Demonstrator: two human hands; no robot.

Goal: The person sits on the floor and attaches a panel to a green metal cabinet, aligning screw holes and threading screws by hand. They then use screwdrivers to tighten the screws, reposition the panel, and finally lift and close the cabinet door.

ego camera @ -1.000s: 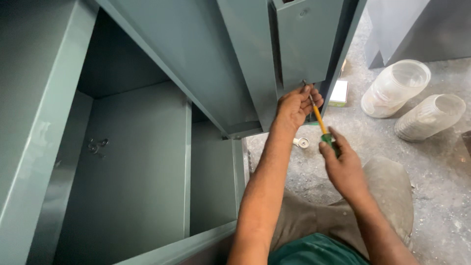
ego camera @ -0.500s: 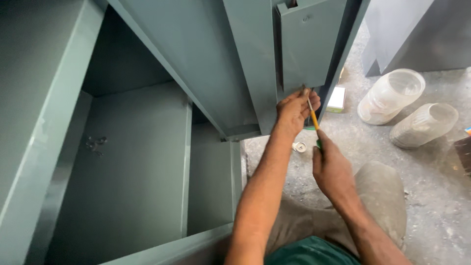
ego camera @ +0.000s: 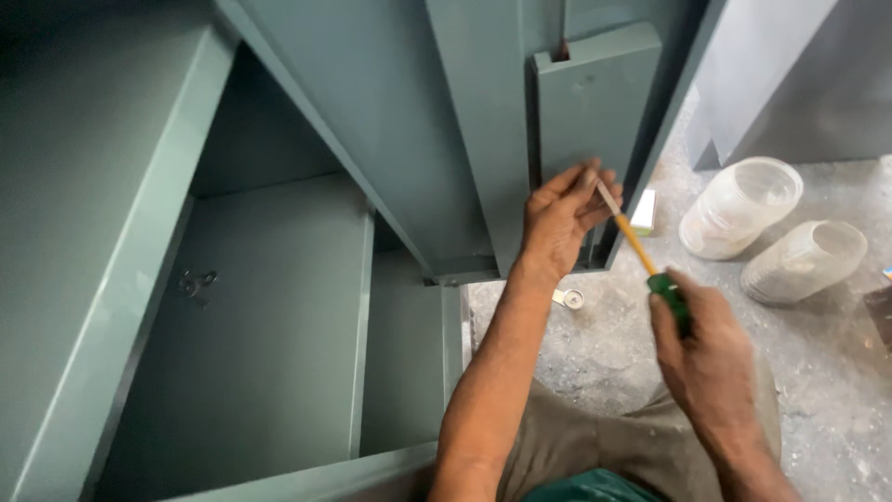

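Screwdriver [ego camera: 641, 251] set against the lower edge of a grey-green cabinet door [ego camera: 595, 121], both hands on it.

The tool has a thin yellow shank and a green handle; it looks light and stiff, best gripped at the handle, where the right hand [ego camera: 706, 353] has its fingers wrapped tight. The left hand [ego camera: 557, 223] sits at the far end, fingers pressed together around the tip, probably steadying a small screw, though the fingers hide that spot. The door panel is painted sheet metal, hard and likely smooth to the touch. Left of it the open cabinet [ego camera: 269, 316] shows a bare shelf. On the concrete floor [ego camera: 836, 372] to the right lie two clear plastic tubs [ego camera: 743, 200], and a small metal fitting [ego camera: 569, 298] rests near the left wrist.
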